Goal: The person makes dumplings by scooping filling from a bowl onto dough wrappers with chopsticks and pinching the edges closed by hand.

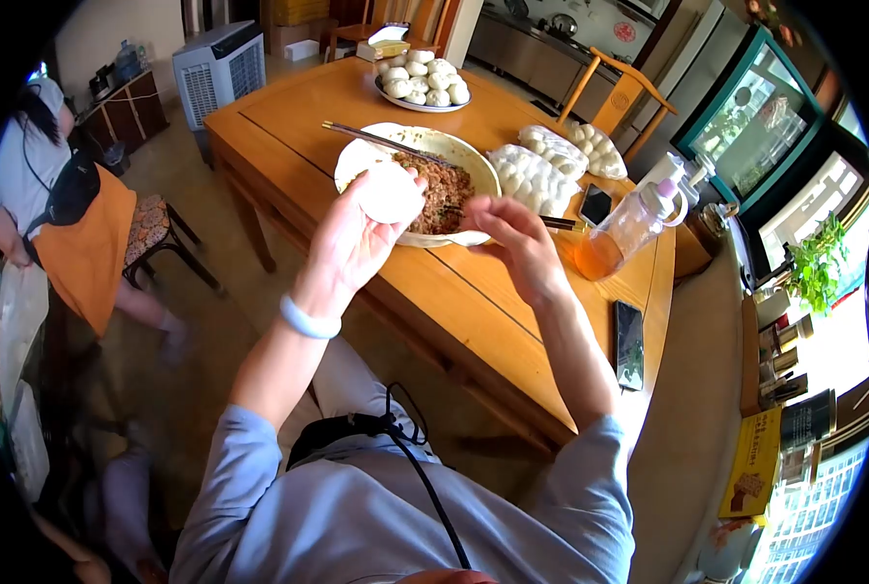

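A round white dough wrapper (391,193) rests on the palm and fingers of my left hand (345,238), held up over the near left rim of a large bowl (356,156). Brown minced filling (444,190) lies in this bowl. At the bowl's right rim, my right hand (522,243) has its fingers curled round a dark pair of chopsticks (558,223); the tips reach toward the filling, and the middle is hidden by the fingers. Another pair of chopsticks (376,138) lies across the bowl's far left side.
Behind the bowl stands a plate of white buns (423,80). Bagged white dough pieces (535,178), a bottle of orange liquid (629,232) and two phones (596,204) (628,343) are on the table's right. Another person (55,195) is at the left beside a stool (160,234).
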The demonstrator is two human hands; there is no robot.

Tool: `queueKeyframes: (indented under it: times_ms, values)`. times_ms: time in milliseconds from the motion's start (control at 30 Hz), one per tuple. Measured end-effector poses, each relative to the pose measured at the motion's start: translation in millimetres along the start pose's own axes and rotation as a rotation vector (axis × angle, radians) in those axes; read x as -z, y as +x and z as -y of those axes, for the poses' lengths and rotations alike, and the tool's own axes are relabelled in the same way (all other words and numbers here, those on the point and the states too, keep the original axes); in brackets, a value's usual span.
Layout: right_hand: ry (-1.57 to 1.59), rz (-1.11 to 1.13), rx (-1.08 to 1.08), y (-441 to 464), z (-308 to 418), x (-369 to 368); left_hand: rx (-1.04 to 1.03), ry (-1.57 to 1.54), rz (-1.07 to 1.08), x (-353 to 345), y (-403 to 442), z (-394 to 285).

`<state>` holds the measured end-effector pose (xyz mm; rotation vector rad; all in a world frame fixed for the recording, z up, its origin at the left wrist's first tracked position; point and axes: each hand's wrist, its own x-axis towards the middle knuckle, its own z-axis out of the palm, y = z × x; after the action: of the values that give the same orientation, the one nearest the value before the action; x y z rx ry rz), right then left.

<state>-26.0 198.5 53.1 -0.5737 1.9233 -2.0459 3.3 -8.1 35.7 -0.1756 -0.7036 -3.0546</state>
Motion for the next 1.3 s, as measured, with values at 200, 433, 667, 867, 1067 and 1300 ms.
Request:
queueKeyframes:
  times_ms: [200,433,667,867,1067,1300]
  values:
    - [-0.217,-0.076,-0.243,-23.0,-23.5,62.8,-0.037,0.041,-0.032,22.6,41.3,-5.1]
    - [-0.281,-0.39,0.119,23.7,-36.2,72.9,-0.005,0.133,-0.044,37.2,55.2,-11.3]
    - [-0.535,-0.174,0.276,78.8,-4.1,60.7,0.012,0.266,0.043,55.5,56.3,-30.2]
    - [-0.667,-0.222,0.389,81.8,41.8,52.9,-0.01,0.305,0.026,51.3,54.7,-41.1]
    - [-0.373,-0.227,0.421,82.3,31.7,57.3,0.002,0.225,0.082,61.1,61.3,-49.1]
    - [-0.281,-0.109,0.405,81.7,28.1,61.3,-0.038,0.235,-0.014,56.7,43.0,-54.7]
